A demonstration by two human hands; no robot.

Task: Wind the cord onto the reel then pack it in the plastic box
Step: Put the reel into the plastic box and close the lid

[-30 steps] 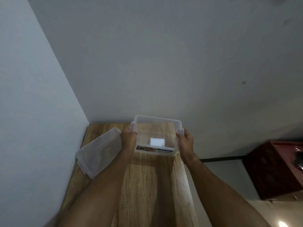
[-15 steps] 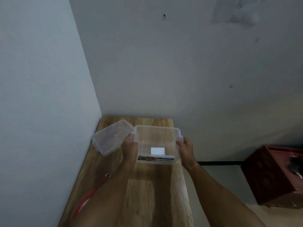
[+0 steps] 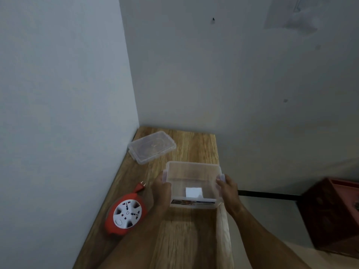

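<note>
Both hands, left hand (image 3: 162,192) and right hand (image 3: 227,191), are gripping the open box (image 3: 193,183), the reel (image 3: 126,214) lying just left of the left hand.

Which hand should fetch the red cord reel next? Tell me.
Left. The left hand grips the clear plastic box on the side nearest the red cord reel; the right hand is across the box.

A plastic box (image 3: 193,183) sits near the right edge of the desk (image 3: 186,239), held between the left hand (image 3: 161,193) and right hand (image 3: 228,193). A lid (image 3: 152,146) lies toward the far left corner. A cord reel (image 3: 125,214) lies by the left edge, left of the box, its plug (image 3: 141,185) pointing toward the far edge.
</note>
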